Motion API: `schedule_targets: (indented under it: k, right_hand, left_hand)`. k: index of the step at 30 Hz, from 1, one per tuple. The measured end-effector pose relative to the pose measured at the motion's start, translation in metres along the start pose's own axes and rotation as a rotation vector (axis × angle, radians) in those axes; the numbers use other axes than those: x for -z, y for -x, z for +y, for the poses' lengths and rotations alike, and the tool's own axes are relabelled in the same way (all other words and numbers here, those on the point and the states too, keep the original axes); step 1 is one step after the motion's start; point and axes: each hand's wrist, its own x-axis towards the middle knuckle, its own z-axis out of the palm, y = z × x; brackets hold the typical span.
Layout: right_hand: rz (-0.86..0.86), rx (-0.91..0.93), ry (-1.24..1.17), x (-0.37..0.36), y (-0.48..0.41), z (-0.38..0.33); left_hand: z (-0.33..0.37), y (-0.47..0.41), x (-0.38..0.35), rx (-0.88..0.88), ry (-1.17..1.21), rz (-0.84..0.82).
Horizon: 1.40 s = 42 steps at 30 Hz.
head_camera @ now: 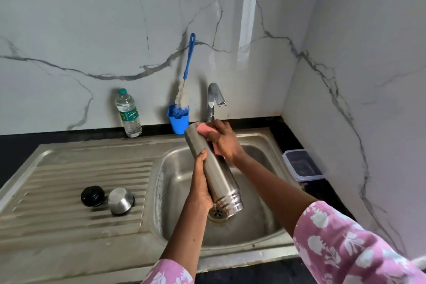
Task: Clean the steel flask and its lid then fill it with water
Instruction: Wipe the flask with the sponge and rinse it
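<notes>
Steel flask (213, 169) held tilted over sink (260, 193) basin, threaded mouth end low, near drain (217, 213). Left hand (201, 183) fingers wrapped round lower body. Right hand (222, 139) fingers closed on pink sponge (204, 128), pressing it on flask's upper end. Tap (215, 97) dry.

Risks:
- wet steel, 1-hand hold: scrub push could slip flask into basin
- 2 lid parts, black stopper (92, 195) and steel cap (121, 200), on sloped drainboard: could roll if bumped

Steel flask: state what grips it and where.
Left hand grips the steel flask around its lower body; right hand presses a pink sponge near its upper end.
</notes>
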Motion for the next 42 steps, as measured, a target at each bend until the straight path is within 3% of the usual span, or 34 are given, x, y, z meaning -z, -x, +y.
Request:
schedule_targets:
  k: [6,21,26,29,31,33,37,39,42]
  right_hand:
    - [-0.057,-0.074,-0.141,-0.011,0.026,0.014]
    - [-0.199,-0.074,-0.021,0.007,0.072,0.037]
    - [-0.427,-0.209,-0.134,0.036,0.072,0.029]
    - [-0.553,-0.266,0.107,0.057,0.057,0.014]
    - [-0.408,-0.278,0.118,0.060,0.042,0.009]
    - [-0.211,-0.225,0.003,0.057,0.026,0.005]
    - [0.005,-0.116,-0.232,0.040,-0.003,-0.007]
    - [0.058,-0.089,-0.219,0.028,-0.012,-0.016]
    - [-0.010,-0.074,-0.163,0.013,-0.020,-0.024]
  left_hand:
    - [0.018,-0.009,0.013,-0.062,0.109,-0.057]
    - [0.028,-0.010,0.038,-0.105,0.206,0.123]
    - [0.031,-0.009,0.036,-0.096,0.176,0.124]
    - [0.034,-0.010,0.035,-0.070,0.179,0.100]
    - [0.035,-0.010,0.036,-0.044,0.185,0.069]
    - [0.033,-0.010,0.035,0.001,0.207,0.015]
    - [0.028,-0.002,0.025,0.064,0.187,-0.077]
    - [0.025,-0.001,0.023,0.060,0.137,-0.068]
    - [0.021,-0.006,0.023,0.072,0.065,-0.036]
